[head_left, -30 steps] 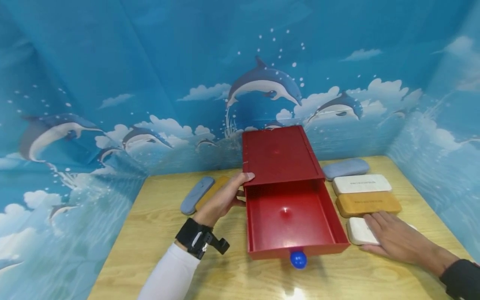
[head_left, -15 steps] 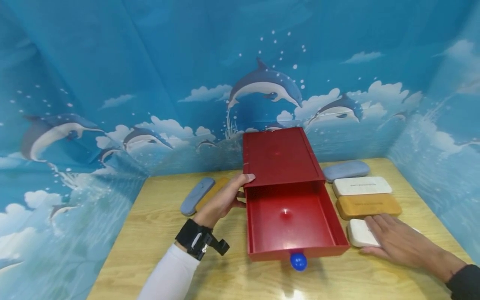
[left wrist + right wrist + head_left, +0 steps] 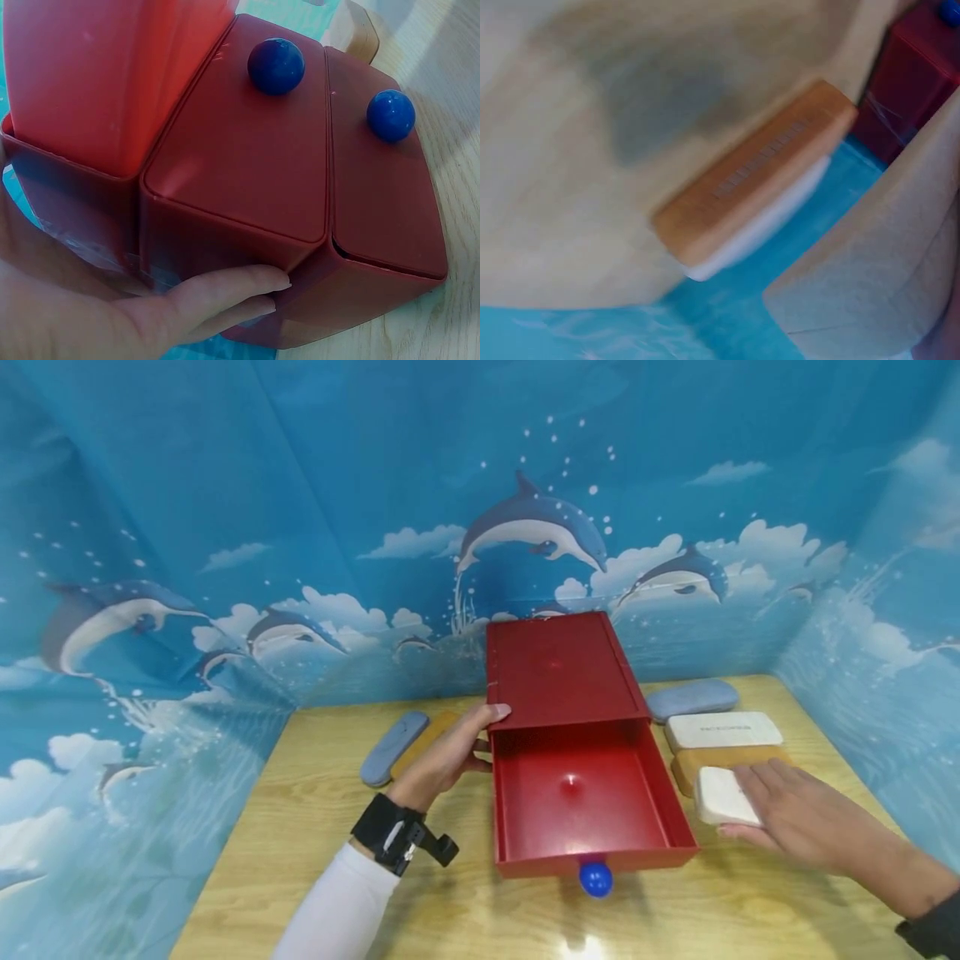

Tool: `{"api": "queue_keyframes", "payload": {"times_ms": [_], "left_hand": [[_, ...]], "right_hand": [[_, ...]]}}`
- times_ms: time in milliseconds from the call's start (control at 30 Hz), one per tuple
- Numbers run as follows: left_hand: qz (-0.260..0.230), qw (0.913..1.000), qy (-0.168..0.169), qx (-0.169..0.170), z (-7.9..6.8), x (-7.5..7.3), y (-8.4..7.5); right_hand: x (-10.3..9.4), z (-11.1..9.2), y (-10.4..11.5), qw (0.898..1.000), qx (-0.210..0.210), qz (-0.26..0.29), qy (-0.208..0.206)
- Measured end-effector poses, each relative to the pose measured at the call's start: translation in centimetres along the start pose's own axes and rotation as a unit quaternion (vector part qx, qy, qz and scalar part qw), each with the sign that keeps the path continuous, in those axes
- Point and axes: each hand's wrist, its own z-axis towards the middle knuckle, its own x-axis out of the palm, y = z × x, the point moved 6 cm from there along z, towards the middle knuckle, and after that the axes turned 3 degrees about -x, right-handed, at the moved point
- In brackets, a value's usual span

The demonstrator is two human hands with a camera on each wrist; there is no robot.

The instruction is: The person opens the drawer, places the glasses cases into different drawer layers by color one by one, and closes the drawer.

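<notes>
Above the tabletop (image 3: 465, 902), beside the right edge of the wide-open drawer (image 3: 637, 862), pinching a white case (image 3: 726, 796) in the right hand (image 3: 802, 814) before an orange case (image 3: 731, 757), resting the left hand (image 3: 450, 756), with straightish fingers, against the red cabinet's (image 3: 558, 672) left edge, short of a blue case (image 3: 692, 697) near the far edge.

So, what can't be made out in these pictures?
Head view: outer end of the held white case, covered by the right hand.
Head view: part of the left-side orange case, behind the left hand.
Head view: back of the open drawer, hidden inside the cabinet.
Left wrist view: insides of the lower drawers, which are shut.
Right wrist view: lettering on the right-side orange case, blurred.
</notes>
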Motion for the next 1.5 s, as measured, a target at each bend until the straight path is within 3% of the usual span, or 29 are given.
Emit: {"api": "queue_keyframes", "payload": {"times_ms": [200, 367, 600, 1033, 1333, 1500], "left_hand": [[-0.002, 1.0000, -0.002, -0.002, 0.0, 0.0, 0.0], [-0.003, 1.0000, -0.006, -0.002, 0.1, 0.0, 0.0], [-0.005, 0.9999, -0.012, -0.007, 0.2, 0.0, 0.0], [-0.006, 0.9999, -0.008, -0.007, 0.1, 0.3, -0.1], [-0.010, 0.9998, -0.015, -0.011, 0.0, 0.1, 0.1], [-0.015, 0.9998, -0.008, -0.006, -0.1, 0.1, 0.0]], "right_hand": [[-2.7, 2.0, -0.6, 0.999, -0.026, -0.029, -0.031], [-5.1, 3.6, -1.1, 0.998, -0.021, -0.036, -0.045], [-7.8, 5.6, -0.8, 0.999, -0.008, -0.040, -0.023], [-11.6, 9.9, 1.1, 0.998, -0.029, -0.048, -0.005], [-13.0, 13.5, 2.9, 0.996, -0.069, -0.045, 0.016], [-13.4, 15.2, 4.0, 0.996, -0.064, -0.041, 0.041]]}}
